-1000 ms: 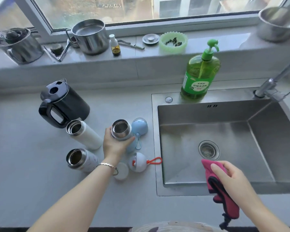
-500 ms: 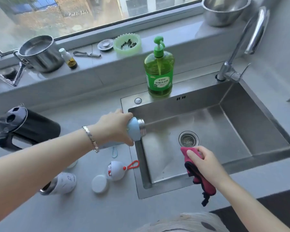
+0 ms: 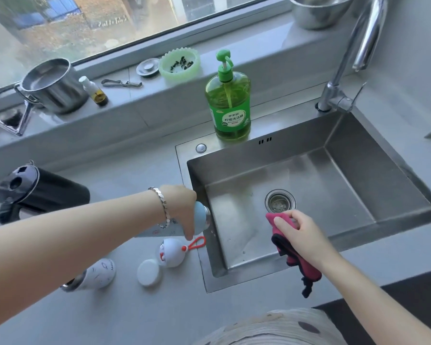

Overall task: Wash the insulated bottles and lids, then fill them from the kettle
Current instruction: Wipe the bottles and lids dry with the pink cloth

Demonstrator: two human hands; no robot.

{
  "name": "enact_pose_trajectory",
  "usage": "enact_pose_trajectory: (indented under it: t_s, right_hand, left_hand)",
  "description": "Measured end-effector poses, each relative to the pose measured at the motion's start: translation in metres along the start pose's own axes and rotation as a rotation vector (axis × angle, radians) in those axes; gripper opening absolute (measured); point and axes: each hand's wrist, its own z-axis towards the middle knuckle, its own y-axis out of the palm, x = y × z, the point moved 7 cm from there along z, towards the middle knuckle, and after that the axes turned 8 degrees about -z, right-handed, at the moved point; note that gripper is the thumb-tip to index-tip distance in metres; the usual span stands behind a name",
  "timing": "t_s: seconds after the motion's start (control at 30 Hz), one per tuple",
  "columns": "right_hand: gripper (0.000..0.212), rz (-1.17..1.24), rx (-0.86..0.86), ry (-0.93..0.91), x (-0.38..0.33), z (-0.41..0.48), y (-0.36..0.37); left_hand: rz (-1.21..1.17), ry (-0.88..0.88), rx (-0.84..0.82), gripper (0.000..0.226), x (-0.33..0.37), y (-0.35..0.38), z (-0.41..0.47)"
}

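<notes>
My left hand [image 3: 182, 207] grips a light blue insulated bottle [image 3: 201, 218], tipped on its side with the steel mouth over the left rim of the sink [image 3: 346, 155]. My right hand [image 3: 297, 231] holds a pink cloth [image 3: 292, 255] above the sink's front edge, near the drain [image 3: 280, 201]. A white bottle [image 3: 98, 272] lies on the counter, partly hidden by my left arm. A round white lid with a red loop [image 3: 172, 252] and a flat white lid [image 3: 148, 272] lie beside it. The black kettle [image 3: 42, 191] stands at the left.
A green dish-soap pump bottle [image 3: 230, 105] stands behind the sink, the tap [image 3: 353, 46] at the back right. On the window sill sit a steel pot [image 3: 52, 87], a small bottle [image 3: 96, 92], a green bowl [image 3: 179, 63] and a steel bowl [image 3: 319, 9].
My left hand lifted the blue bottle off the counter, carried it right and tipped it sideways at the sink's left rim. My right hand with the cloth stayed over the sink. The view shifted right.
</notes>
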Motion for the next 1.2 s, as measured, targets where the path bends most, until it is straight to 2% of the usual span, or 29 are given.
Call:
enact_pose_trajectory:
  t_s: [0.1,0.17,0.3,0.4,0.47,0.5,0.57,0.63,0.67,0.77,0.87,0.93,1.0,1.03,1.07,1.13,1.17,1.2]
  right_hand:
    - [0.011,-0.040,-0.029,-0.001,-0.005,0.000,0.006]
    - [0.014,-0.038,-0.036,0.006,-0.011,0.000,0.009]
    - [0.026,0.183,-0.023,0.108,-0.026,-0.004,0.016]
    - [0.035,0.337,-0.109,0.101,-0.054,-0.008,0.032]
    - [0.033,0.233,-0.200,-0.086,-0.078,-0.011,0.049]
    - [0.038,0.103,-0.254,-0.211,-0.087,-0.015,0.061]
    - [0.075,-0.355,-0.347,-0.452,-0.092,-0.025,0.088]
    - [0.100,-0.794,-0.233,-0.617,-0.087,-0.031,0.107]
    - [0.104,-0.891,-0.133,-0.665,-0.086,-0.031,0.109]
    - [0.104,-0.843,0.071,-0.766,-0.094,-0.031,0.101]
    - [0.105,-0.847,-0.008,-0.705,-0.102,-0.030,0.093]
    - [0.101,-0.909,-0.072,-0.666,-0.101,-0.030,0.091]
    - [0.097,-0.902,-0.097,-0.636,-0.097,-0.029,0.088]
    - [0.096,-0.907,-0.105,-0.620,-0.094,-0.029,0.086]
    - [0.095,-0.921,-0.115,-0.612,-0.091,-0.028,0.084]
    - [0.094,-0.968,-0.140,-0.608,-0.087,-0.026,0.079]
    - [0.094,-0.977,-0.159,-0.605,-0.088,-0.025,0.076]
    - [0.094,-0.970,-0.183,-0.598,-0.088,-0.023,0.073]
  left_hand:
    - [-0.153,-0.038,0.063,0.059,-0.018,0.002,-0.006]
    - [-0.395,-0.050,0.163,0.057,-0.030,0.003,-0.013]
    - [-1.235,0.033,0.384,0.059,-0.037,0.014,-0.039]
    - [-1.681,0.025,0.555,0.052,-0.032,0.031,-0.057]
    - [-1.892,-0.028,0.645,0.043,-0.027,0.043,-0.065]
    - [-1.973,-0.044,0.688,0.042,-0.025,0.046,-0.068]
    - [-2.066,-0.055,0.794,0.042,-0.023,0.050,-0.074]
    - [-2.112,-0.078,0.842,0.045,-0.020,0.054,-0.080]
    - [-2.127,-0.093,0.833,0.049,-0.018,0.058,-0.081]
    - [-2.153,-0.118,0.792,0.065,-0.008,0.072,-0.083]
    - [-2.227,-0.045,0.741,0.074,-0.001,0.080,-0.081]
    - [-2.232,0.029,0.639,0.079,0.004,0.081,-0.077]
    - [-2.097,0.051,0.566,0.089,0.004,0.080,-0.076]
    - [-1.980,0.030,0.594,0.095,0.000,0.079,-0.078]
    - [-1.830,0.040,0.694,0.095,-0.008,0.075,-0.084]
    - [-1.462,0.187,0.929,0.071,-0.018,0.060,-0.102]
    - [-1.314,0.247,0.964,0.054,-0.018,0.057,-0.107]
    - [-1.240,0.290,0.924,0.040,-0.016,0.058,-0.110]
